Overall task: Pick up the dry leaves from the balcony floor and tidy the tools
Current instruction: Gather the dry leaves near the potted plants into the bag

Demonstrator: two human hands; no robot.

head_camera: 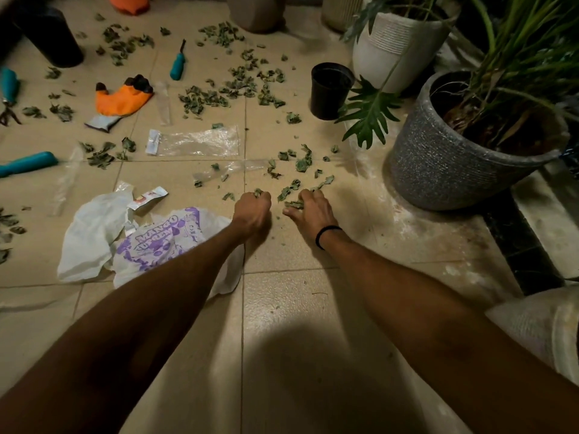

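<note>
- Dry leaves (203, 98): scattered in clusters over the tiled floor (282, 308), most thickly on the far side. A smaller patch is seen just ahead of both hands.
- Left hand (252, 211): clenched into a fist at floor level, with leaf fragments gripped and protruding at the knuckles.
- Right hand (308, 211): fingers are curled over a clump of dry leaves, which is pinched against the thumb. A black band (326, 234) is worn at the wrist.
- Teal-handled tool (177, 66): laid among the far leaves. A second teal handle (28, 164) and a third teal handle (7, 86) are cut off at the left edge.
- Orange glove (122, 100): laid flat between the tools.
- White bag (163, 242): purple-printed, crumpled, partly covered by the left forearm.
- Clear plastic sleeve (200, 140): laid flat beyond the hands.
- Small black pot (330, 90), grey planter (438, 164) and white planter (394, 42): grouped at the right.
</note>
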